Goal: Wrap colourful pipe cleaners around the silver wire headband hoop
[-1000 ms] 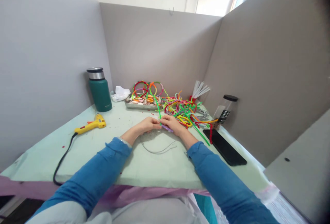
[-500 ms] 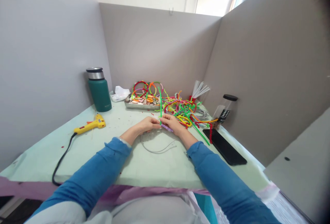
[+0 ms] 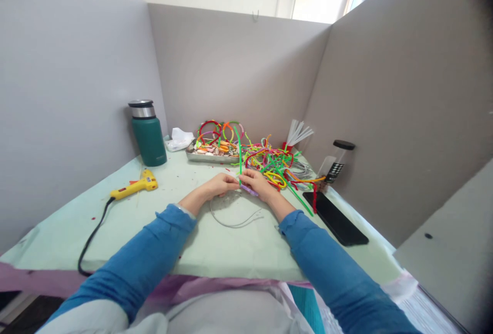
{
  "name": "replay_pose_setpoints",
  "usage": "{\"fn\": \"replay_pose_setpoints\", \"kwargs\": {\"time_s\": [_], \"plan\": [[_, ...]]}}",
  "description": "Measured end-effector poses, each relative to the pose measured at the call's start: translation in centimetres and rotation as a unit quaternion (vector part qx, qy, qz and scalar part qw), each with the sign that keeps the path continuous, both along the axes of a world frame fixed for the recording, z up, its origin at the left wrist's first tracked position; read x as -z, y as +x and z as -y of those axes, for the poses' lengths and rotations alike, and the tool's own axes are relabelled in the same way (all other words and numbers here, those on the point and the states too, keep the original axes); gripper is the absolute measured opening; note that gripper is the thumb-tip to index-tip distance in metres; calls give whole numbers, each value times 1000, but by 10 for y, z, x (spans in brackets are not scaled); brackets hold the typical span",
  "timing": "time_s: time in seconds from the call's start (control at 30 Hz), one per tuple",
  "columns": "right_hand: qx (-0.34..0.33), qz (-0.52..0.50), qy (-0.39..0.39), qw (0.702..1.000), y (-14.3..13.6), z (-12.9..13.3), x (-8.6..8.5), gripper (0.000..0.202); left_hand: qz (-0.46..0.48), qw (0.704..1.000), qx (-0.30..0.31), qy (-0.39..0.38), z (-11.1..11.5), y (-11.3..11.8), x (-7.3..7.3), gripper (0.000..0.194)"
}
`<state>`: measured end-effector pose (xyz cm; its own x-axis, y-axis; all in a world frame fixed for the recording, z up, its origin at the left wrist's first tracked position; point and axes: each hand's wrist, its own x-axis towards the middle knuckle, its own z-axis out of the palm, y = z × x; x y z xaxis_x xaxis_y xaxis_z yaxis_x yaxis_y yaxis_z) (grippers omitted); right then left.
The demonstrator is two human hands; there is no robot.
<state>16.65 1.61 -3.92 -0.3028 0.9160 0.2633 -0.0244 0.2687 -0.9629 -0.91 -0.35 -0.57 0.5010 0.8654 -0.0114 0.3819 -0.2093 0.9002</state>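
Note:
My left hand [image 3: 220, 185] and my right hand [image 3: 257, 182] meet over the middle of the table. Both are closed in a pinch at the lower end of a green pipe cleaner [image 3: 240, 152], which stands upright with its top bent to the left. A purple fuzzy piece [image 3: 249, 190] sticks out under my right fingers. Behind my left hand's fingertips the exact grip is too small to make out. A thin grey wire loop [image 3: 234, 227] hangs or lies just below my hands, its upper part hidden by them.
A yellow glue gun [image 3: 134, 187] with a black cord and a green bottle [image 3: 149, 136] are at left. Behind my hands are a metal tray [image 3: 213, 159] and tangled pipe cleaners [image 3: 275, 162]. At right lie a black phone [image 3: 337, 219] and a clear bottle [image 3: 337, 162].
The top of the green pipe cleaner has shifted slightly left and up. My hands have stayed almost in place.

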Motion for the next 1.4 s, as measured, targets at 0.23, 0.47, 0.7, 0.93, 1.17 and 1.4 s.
{"fn": "replay_pose_setpoints", "kwargs": {"time_s": [0.23, 0.47, 0.7, 0.93, 1.17, 1.4], "plan": [[-4, -7, -18, 1000, -1, 0, 0, 33, -10, 1000, 9, 13, -6, -2, 6, 40], [-20, -38, -61, 997, 0, 1, -3, 35, -30, 997, 10, 68, -6, 0, 4, 33], [-72, -90, -120, 986, 0, 2, -7, 34, -40, 981, 32, 189, -12, 2, 3, 27], [-86, -95, -130, 983, 1, 3, -9, 36, -11, 972, -20, 232, -10, 0, 1, 26], [-97, -72, -110, 987, 2, -1, -4, 37, 30, 972, 16, 231, -11, 1, 1, 26], [-99, -78, -100, 987, 4, 3, -9, 35, 27, 977, -32, 207, -12, 1, 0, 27]]}}
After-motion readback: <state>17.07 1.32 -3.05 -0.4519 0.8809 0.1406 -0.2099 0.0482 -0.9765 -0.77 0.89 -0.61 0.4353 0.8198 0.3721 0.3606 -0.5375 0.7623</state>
